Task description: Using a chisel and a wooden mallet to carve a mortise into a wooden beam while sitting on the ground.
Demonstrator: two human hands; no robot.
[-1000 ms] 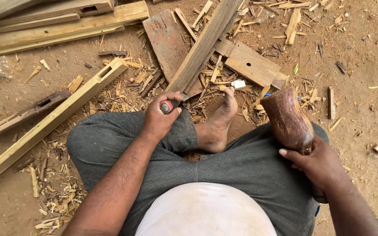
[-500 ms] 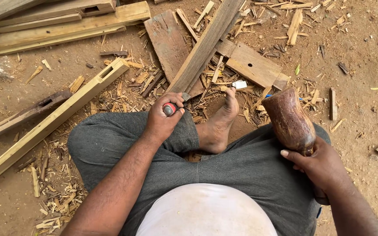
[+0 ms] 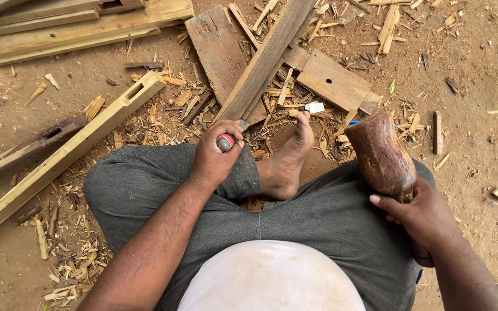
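Observation:
I sit cross-legged on dirt ground with one bare foot [image 3: 286,161] showing. My left hand [image 3: 217,158] is closed around a chisel with a red handle [image 3: 226,141], its blade end pointing toward a long grey wooden plank [image 3: 266,60] ahead of my knee. My right hand [image 3: 425,222] grips the handle of a heavy brown wooden mallet [image 3: 381,154], whose head rests upright over my right thigh.
A pale wooden beam with a cut mortise [image 3: 70,152] lies diagonally at left, beside a darker piece [image 3: 27,150]. More planks [image 3: 82,26] are stacked top left. A flat board with a hole [image 3: 335,80] and wood chips [image 3: 168,109] litter the ground.
My left hand has turned the chisel more upright and drawn it slightly closer to my knee. The mallet and right hand have barely moved.

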